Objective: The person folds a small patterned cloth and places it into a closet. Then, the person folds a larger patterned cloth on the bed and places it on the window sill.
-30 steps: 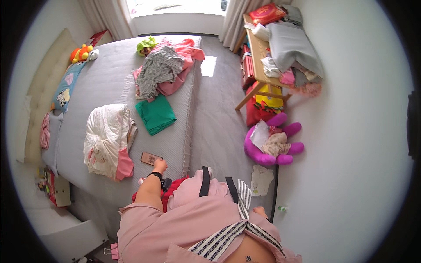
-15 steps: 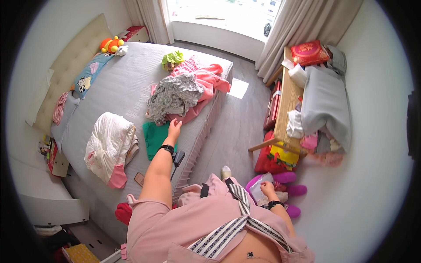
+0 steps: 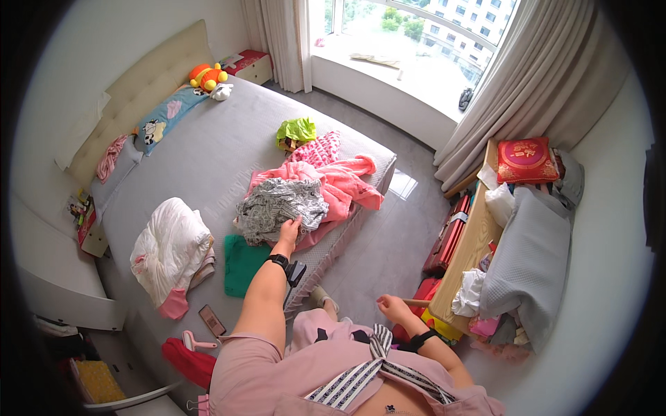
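Observation:
On the bed lies a crumpled grey-and-white patterned garment (image 3: 281, 201), on top of a coral-pink fleece garment (image 3: 343, 182). My left hand (image 3: 290, 230) is at the near edge of the patterned garment, its fingers closed on the cloth and partly hidden by it. A folded green cloth (image 3: 243, 267) lies flat just to the left of my left wrist. My right hand (image 3: 393, 308) hangs in the air over the floor to the right of the bed, fingers curled in, with nothing visible in it.
A bundled white quilt (image 3: 170, 243), a phone (image 3: 212, 320) and a pink-handled roller (image 3: 198, 343) lie on the bed. Beyond the pile is a lime-green bundle (image 3: 297, 132). To the right, a wooden bench (image 3: 459, 277) carries a grey quilted cover (image 3: 531, 256) and a red cushion (image 3: 525, 161).
My left hand has moved forward and right, onto the patterned garment. My right hand has moved left, away from above the purple slippers. The view has shifted toward the window.

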Demonstrator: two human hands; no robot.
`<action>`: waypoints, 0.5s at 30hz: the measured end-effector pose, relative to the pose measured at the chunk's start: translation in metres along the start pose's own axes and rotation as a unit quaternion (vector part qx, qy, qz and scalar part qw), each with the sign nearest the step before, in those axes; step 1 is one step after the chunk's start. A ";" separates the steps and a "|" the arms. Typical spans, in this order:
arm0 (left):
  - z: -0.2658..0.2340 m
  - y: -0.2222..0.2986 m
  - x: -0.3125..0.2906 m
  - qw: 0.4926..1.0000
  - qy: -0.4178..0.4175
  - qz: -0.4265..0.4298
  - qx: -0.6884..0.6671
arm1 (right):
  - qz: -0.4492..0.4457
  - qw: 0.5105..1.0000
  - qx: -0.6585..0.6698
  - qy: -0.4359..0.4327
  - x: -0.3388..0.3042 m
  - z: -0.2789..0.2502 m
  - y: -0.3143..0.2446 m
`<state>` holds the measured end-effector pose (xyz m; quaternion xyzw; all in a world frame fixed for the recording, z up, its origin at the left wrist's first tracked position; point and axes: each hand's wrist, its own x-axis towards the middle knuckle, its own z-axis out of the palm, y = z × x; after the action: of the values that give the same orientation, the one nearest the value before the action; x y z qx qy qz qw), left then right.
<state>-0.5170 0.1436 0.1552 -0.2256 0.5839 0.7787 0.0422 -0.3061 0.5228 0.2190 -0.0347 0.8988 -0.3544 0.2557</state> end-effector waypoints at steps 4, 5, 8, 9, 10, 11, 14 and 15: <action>-0.050 0.057 -0.046 0.980 0.088 0.176 0.017 | -0.113 0.993 -0.016 -0.042 0.058 -0.021 -0.051; -0.050 0.101 -0.073 0.983 0.083 0.166 -0.020 | -0.127 0.991 -0.001 -0.050 0.069 -0.030 -0.066; -0.082 0.226 -0.141 0.984 0.023 0.168 -0.061 | -0.190 0.977 -0.023 -0.095 0.116 -0.063 -0.137; -0.096 0.255 -0.154 0.979 0.024 0.200 0.013 | -0.251 0.964 -0.037 -0.073 0.136 -0.069 -0.165; -0.106 0.281 -0.165 0.969 0.022 0.230 0.088 | -0.312 0.948 -0.048 -0.049 0.155 -0.073 -0.195; -0.110 0.308 -0.177 0.957 -0.004 0.243 0.159 | -0.342 0.938 -0.014 -0.050 0.172 -0.076 -0.227; -0.118 0.365 -0.213 0.918 -0.065 0.261 0.291 | -0.461 0.875 0.133 -0.067 0.196 -0.073 -0.336; -0.114 0.379 -0.223 0.909 -0.065 0.253 0.323 | -0.505 0.845 0.160 -0.077 0.200 -0.069 -0.369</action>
<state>-0.4083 -0.0379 0.5574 0.0074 0.8370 0.5450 -0.0479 -0.5570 0.2410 0.4162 -0.4694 0.6654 -0.5696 0.1121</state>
